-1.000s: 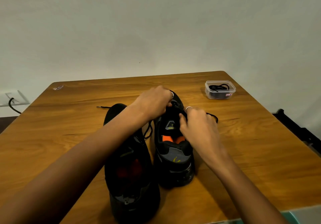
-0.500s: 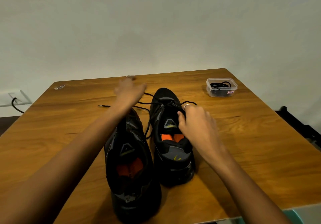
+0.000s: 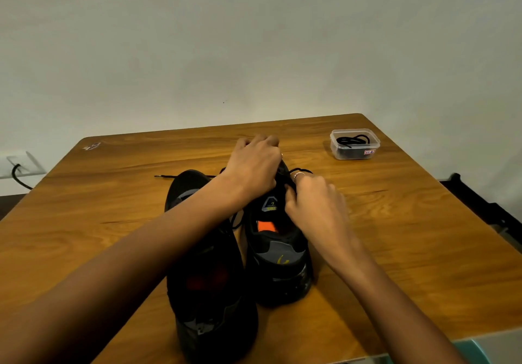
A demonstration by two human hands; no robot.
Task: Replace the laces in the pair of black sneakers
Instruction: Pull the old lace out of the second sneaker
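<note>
Over right sneaker [image 3: 278,239], left hand [image 3: 254,165] returned.

Black sneakers [image 3: 278,250] (orange insoles), wood-grain table [image 3: 409,236]

Head view (the only one) looks forward and down over a table [image 3: 113,194].

The two black sneakers [image 3: 240,250] stand side by side, touching, at the middle of the wooden table [image 3: 409,250]; both forearms cross above them, blocking access from the near edge. A lace end [image 3: 169,176] lies on the surface left of the toes. The clear plastic container [image 3: 354,144] occupies the far right corner, well apart from the sneakers, with bare tabletop between.
</note>
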